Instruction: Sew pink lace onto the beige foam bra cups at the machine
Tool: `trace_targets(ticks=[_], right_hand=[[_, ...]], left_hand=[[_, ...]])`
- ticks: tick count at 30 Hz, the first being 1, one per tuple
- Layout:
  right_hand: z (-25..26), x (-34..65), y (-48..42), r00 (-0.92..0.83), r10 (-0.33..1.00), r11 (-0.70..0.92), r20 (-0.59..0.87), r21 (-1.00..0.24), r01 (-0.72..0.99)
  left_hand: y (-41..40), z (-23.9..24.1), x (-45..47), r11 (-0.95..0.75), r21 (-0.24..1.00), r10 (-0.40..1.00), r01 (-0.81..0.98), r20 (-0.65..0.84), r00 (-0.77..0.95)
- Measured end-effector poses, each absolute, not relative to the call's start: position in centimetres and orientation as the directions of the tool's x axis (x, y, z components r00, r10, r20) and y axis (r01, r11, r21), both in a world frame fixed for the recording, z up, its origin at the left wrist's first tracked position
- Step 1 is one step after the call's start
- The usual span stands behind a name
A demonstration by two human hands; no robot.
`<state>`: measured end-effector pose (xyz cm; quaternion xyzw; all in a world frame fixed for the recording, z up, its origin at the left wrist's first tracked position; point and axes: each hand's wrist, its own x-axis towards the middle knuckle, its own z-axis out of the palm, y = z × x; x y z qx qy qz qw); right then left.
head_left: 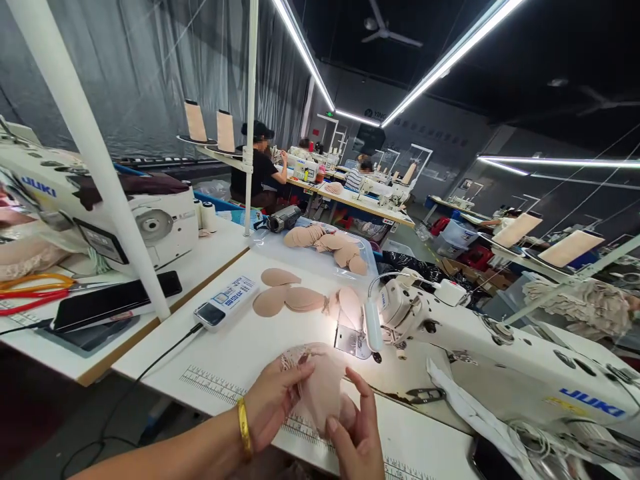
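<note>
My left hand point(273, 400), with a gold bangle on the wrist, pinches the lace edge of a beige bra cup piece point(320, 380) above the white sewing table point(240, 347). My right hand point(357, 433) grips the same piece from below, thumb up along its right side. The piece sits just in front of the needle plate of a white Juki sewing machine point(500, 360). Loose beige cup pads point(293, 297) lie on the table beyond my hands.
A clear tray point(373, 257) with several more pads stands further back. A small control box point(227, 300) with a cable, a black phone point(113, 301), a second Juki machine point(150, 220) and a white pole point(93, 150) are at left. Other people sew at distant tables.
</note>
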<state>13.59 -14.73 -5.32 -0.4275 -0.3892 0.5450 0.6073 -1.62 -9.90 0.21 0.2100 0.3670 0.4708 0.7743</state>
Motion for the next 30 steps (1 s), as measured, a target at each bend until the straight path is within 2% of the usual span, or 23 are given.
trace_targets(ticks=[2, 6, 8, 12, 25, 30], right_hand=[[-5.2, 13.7, -15.3, 0.138, 0.99, 0.028, -0.026, -0.926, -0.377], [-4.6, 14.4, -15.1, 0.202, 0.978, 0.021, -0.054, -0.935, -0.355], [-4.6, 14.7, -14.9, 0.217, 0.976, 0.044, -0.034, -0.938, -0.345], [-5.0, 15.0, -15.0, 0.213, 0.977, 0.054, -0.023, -0.936, -0.347], [-5.6, 15.8, -14.9, 0.236, 0.972, 0.063, -0.015, -0.945, -0.32], [-5.9, 16.4, -14.8, 0.23, 0.973, 0.06, -0.013, -0.949, -0.31]], left_hand=[[-9.3, 1.0, -1.4, 0.483, 0.67, 0.875, -0.564, -0.392, 0.284], [-9.1, 1.8, -0.9, 0.672, 0.445, 0.731, -0.592, -0.529, 0.431], [-9.3, 2.0, -0.8, 0.7, 0.401, 0.699, -0.591, -0.553, 0.454], [-9.5, 2.3, -0.5, 0.675, 0.505, 0.733, -0.538, -0.544, 0.408], [-8.7, 1.0, 0.3, 0.668, 0.517, 0.744, -0.535, -0.471, 0.474], [-8.7, 1.1, 0.5, 0.614, 0.618, 0.784, -0.491, -0.401, 0.474]])
